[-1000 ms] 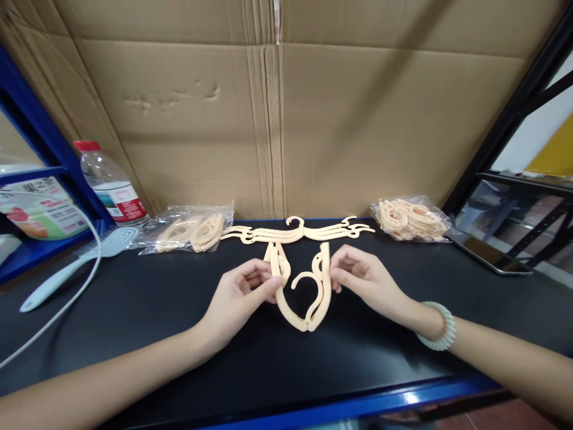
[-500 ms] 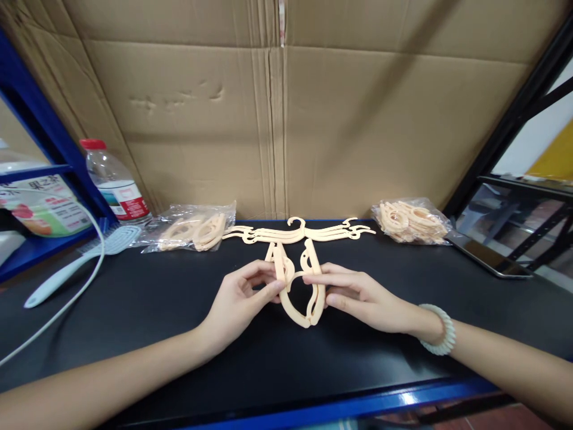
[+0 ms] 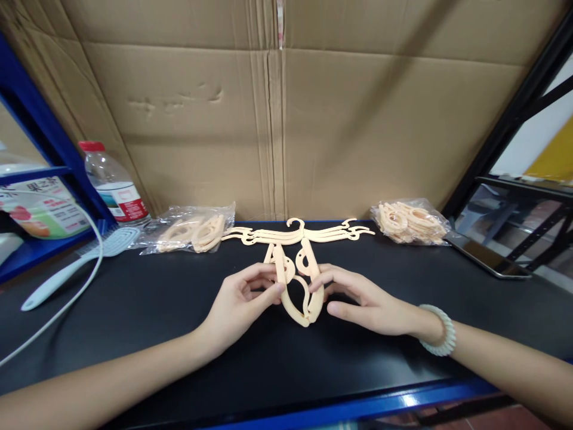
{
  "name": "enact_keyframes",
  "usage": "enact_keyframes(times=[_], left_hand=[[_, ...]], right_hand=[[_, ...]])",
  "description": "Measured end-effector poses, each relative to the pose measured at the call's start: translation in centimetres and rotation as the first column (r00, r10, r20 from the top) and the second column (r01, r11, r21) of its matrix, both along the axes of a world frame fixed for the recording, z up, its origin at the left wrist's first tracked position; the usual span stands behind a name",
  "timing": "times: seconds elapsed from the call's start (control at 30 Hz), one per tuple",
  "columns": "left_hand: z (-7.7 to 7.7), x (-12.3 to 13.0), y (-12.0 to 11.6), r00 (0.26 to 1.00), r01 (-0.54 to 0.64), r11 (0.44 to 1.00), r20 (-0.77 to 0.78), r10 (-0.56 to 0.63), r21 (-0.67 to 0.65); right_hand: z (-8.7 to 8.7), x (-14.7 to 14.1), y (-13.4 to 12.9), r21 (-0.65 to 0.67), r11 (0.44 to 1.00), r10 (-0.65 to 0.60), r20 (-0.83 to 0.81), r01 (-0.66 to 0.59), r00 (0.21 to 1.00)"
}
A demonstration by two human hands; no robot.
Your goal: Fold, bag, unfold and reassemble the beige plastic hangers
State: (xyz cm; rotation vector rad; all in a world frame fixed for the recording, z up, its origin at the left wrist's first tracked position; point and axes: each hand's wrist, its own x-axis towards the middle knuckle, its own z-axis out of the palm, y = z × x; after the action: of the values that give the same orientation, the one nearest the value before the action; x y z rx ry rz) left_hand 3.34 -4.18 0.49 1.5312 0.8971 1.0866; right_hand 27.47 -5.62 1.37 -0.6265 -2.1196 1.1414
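A cream plastic folding hanger is partly folded, its two arms pointing away from me and meeting at the near end. My left hand pinches the left arm between thumb and fingers. On the other side, my right hand lays its index finger over the right arm, with other fingers partly hidden behind it. The right thumb stands a little off the plastic. Between the arms shows the curved hook, partly covered. Just beyond lie several unfolded cream hangers, stacked with a hook pointing up.
Clear bags of folded hangers lie at the left and right. A pale blue hairbrush, a white cable and a red-capped bottle are at the left. A dark phone-like slab rests right. Cardboard stands behind.
The hanger's right arm has swung inward, toward the left arm. My right index finger has bent and shifted onto that arm from across the gap. My left hand has hardly moved.
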Motion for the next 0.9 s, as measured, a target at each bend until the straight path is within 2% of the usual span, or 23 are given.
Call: enact_keyframes(times=[0.3,0.4,0.53,0.63,0.7,0.77,0.83,0.9], left_hand=[[-0.2,0.0,0.2,0.999,0.004,1.0,-0.047,-0.004,0.0],[-0.2,0.0,0.2,0.997,0.02,0.999,-0.074,-0.018,0.029],[-0.3,-0.2,0.2,0.994,0.011,0.989,-0.11,0.006,0.15],[-0.4,-0.6,0.1,0.981,0.003,0.944,-0.184,0.062,0.331],[-0.4,-0.8,0.1,0.959,0.017,0.894,-0.261,0.112,0.448],[-0.3,-1.0,0.1,0.936,0.05,0.846,-0.32,0.145,0.531],[-0.2,-1.1,0.1,0.917,0.094,0.804,-0.365,0.159,0.587],[-0.1,-1.1,0.1,0.89,0.148,0.772,-0.424,0.169,0.618]], right_hand=[[0.3,0.0,0.0,0.003,0.998,0.059,0.087,-0.059,0.994],[0.1,0.0,0.2,-0.06,0.996,0.07,0.047,-0.067,0.996],[-0.4,0.1,0.8,-0.18,0.983,0.008,-0.084,-0.024,0.996],[-0.7,0.6,1.7,-0.176,0.979,-0.121,-0.1,0.102,0.988],[-0.9,1.1,2.3,-0.1,0.972,-0.213,-0.001,0.212,0.977],[-1.0,1.6,2.6,0.102,0.957,-0.285,0.172,0.271,0.943],[-1.2,2.0,2.7,0.344,0.909,-0.352,0.329,0.235,0.876],[-1.3,2.1,2.6,0.486,0.857,-0.399,0.418,0.17,0.816]])
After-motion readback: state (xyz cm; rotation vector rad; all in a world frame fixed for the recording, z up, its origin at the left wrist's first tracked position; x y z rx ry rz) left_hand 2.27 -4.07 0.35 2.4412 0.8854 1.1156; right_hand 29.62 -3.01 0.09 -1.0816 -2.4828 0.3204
